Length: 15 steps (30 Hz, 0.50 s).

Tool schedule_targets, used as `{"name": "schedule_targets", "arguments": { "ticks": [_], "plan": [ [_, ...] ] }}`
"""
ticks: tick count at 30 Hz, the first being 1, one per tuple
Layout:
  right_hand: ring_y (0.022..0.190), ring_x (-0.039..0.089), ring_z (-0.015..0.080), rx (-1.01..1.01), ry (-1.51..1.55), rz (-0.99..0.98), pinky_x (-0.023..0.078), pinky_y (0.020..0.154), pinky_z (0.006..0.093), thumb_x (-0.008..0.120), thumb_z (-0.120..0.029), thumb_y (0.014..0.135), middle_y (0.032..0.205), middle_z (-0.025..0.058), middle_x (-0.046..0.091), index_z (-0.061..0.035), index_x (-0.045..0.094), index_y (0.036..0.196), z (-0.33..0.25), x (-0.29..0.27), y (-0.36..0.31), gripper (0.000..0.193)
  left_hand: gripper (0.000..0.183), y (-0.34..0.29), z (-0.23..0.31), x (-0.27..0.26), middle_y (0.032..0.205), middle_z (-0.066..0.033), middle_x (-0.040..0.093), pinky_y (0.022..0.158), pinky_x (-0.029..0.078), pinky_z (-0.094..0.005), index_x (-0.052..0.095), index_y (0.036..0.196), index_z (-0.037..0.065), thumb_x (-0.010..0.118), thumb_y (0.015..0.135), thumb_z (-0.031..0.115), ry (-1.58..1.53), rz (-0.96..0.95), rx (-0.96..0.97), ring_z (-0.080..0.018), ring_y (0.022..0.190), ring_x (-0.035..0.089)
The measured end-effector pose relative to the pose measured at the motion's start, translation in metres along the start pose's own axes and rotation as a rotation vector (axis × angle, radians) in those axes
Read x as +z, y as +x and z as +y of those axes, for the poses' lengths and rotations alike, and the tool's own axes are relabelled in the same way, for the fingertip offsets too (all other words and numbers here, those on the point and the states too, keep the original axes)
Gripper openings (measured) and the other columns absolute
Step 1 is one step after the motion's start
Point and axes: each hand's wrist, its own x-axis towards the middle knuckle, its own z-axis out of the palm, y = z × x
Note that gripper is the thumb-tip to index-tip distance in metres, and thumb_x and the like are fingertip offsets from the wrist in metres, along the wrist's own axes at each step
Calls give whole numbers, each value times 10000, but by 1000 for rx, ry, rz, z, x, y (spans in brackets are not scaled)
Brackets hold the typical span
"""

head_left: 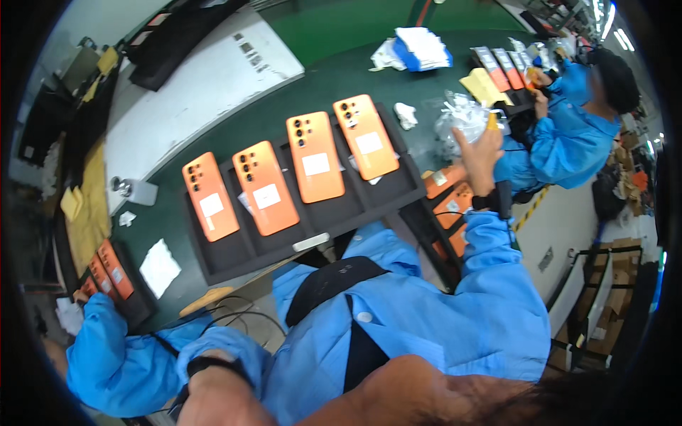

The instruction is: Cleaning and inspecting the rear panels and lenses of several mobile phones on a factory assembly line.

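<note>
- Gripping a small orange piece, the right hand is raised by a clear film heap, well off the tray; the piece could be dropped if jostled;
- four orange phones lie loose on it; they could be knocked by a sleeve;
- the left hand is closed low; whether anything is held cannot be told.

Your left hand: cut off by the bottom edge, so you can't tell its grip.
Your right hand: it hides most of a small orange thing.
</note>
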Motion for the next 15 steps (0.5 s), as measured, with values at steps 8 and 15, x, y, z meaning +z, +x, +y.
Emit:
{"name": "schedule_targets", "arguments": {
  "ticks": [8, 15],
  "plan": [
    [1136, 532, 358, -268, -270, 190, 388, 919, 517, 704, -411, 856, 1168, 164, 591, -49, 581, 1318, 26, 5, -3, 599, 317, -136, 53, -14, 1242, -20, 666, 961, 442, -562, 663, 1183, 152, 548, 930, 305, -8, -80, -121, -301, 1195, 549],
    [862, 629, 286, -248, -238, 138, 432, 806, 450, 673, -272, 869, 884, 71, 652, -106, 692, 1145, 20, 16, 12, 323, 540, -164, 30, 41, 1304, -187, 595, 1014, 440, -490, 603, 1252, -4, 757, 743, 89, -155, -1032, -821, -435, 1212, 525]
  ]
}}
